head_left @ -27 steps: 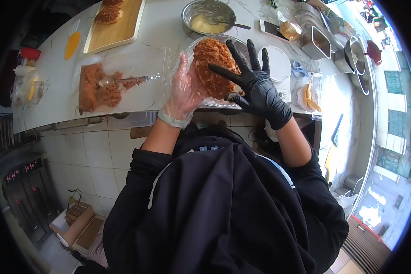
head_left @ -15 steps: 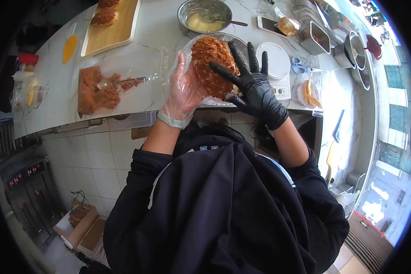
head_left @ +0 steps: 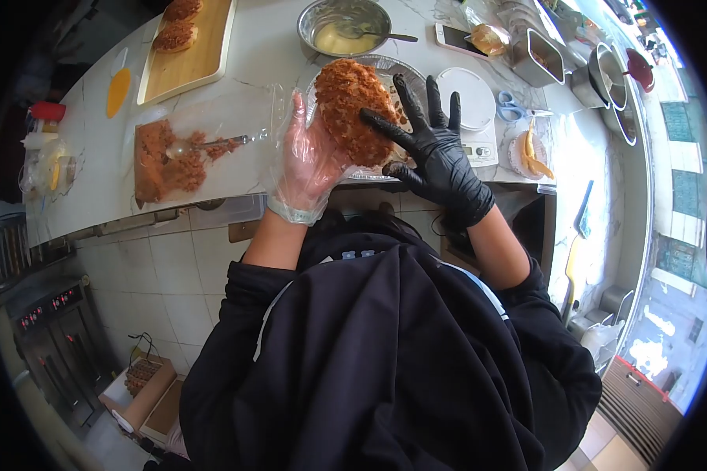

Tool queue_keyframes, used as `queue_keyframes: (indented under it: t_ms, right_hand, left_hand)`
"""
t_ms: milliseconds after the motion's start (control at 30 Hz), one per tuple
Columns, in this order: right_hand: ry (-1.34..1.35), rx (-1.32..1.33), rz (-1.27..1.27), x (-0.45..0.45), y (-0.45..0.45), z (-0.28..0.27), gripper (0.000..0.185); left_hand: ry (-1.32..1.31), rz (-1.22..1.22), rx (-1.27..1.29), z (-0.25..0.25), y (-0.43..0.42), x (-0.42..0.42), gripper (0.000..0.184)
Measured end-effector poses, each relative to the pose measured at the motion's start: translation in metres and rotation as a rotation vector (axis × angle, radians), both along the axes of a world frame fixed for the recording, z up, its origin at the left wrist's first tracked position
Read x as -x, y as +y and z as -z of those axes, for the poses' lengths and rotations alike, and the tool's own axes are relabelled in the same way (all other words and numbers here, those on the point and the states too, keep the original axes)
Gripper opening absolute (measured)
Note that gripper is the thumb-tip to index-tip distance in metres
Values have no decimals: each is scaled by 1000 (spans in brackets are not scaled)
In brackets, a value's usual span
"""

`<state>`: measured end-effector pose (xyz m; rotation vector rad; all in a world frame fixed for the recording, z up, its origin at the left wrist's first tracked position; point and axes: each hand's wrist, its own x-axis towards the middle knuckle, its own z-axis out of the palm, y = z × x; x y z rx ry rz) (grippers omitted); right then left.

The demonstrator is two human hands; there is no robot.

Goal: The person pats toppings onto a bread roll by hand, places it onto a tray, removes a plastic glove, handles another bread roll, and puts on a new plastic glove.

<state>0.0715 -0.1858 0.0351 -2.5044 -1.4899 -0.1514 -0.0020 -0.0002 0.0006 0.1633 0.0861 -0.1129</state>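
My left hand (head_left: 310, 161), in a clear plastic glove, holds a bread bun (head_left: 353, 110) coated in reddish-brown floss. The bun lies against the palm and fingers, above a round foil pan (head_left: 404, 71) with crumbs of floss inside. My right hand (head_left: 436, 145) wears a black glove, its fingers spread. Its index fingertip is at the bun's right side; whether it presses on it I cannot tell. To the left, loose floss (head_left: 165, 165) lies on a clear plastic bag, with a spoon (head_left: 220, 143) resting in it.
Behind the pan stands a metal bowl (head_left: 306, 27) of pale yellow cream. A tray (head_left: 153, 86) with coated buns is at the back left, near a yellow scraper (head_left: 118, 90). To the right are a white scale (head_left: 483, 149), scissors (head_left: 511, 107), a phone (head_left: 452, 38) and a metal container (head_left: 554, 74).
The bun and my left hand have shifted slightly left, away from my right hand. More of the foil pan's inside shows between the bun and the black glove.
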Motion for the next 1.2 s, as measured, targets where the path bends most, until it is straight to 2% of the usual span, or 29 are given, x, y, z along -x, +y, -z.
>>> queue_keyframes:
  t_ms: [33, 233, 333, 467, 600, 733, 900, 1000, 1033, 1200]
  right_hand:
    - [41, -101, -15, -1, 0, -2, 64]
    - [-13, -42, -5, 0, 5, -10, 65]
    - [18, -217, 52, -9, 6, -19, 65]
    - [-23, -100, 25, -11, 11, -15, 64]
    - [-13, -233, 87, -19, 14, -28, 65]
    - [-36, -125, 50, -24, 17, -18, 65]
    - [420, -445, 60, -32, 10, -13, 58]
    - [455, -371, 89, -29, 11, -4, 57]
    - [374, -281, 62, -28, 12, 1, 58]
    - [303, -370, 117, -28, 13, -7, 66]
  left_hand:
    - [-5, -3, -1, -1, 0, 0, 73]
    - [14, -3, -62, -7, -6, 2, 72]
    - [-13, 28, -99, -12, -8, 4, 71]
    - [-40, 31, -155, -16, -14, 5, 71]
    - [-23, 36, -116, -14, -15, 4, 72]
    - [-27, 43, -111, -17, -18, 4, 73]
    - [-7, 18, -9, -11, -12, 4, 73]
    - [-7, 1, -11, -10, -12, 3, 72]
    - [-12, -1, -20, -10, -13, 3, 73]
    - [3, -17, -34, -9, -11, 3, 74]
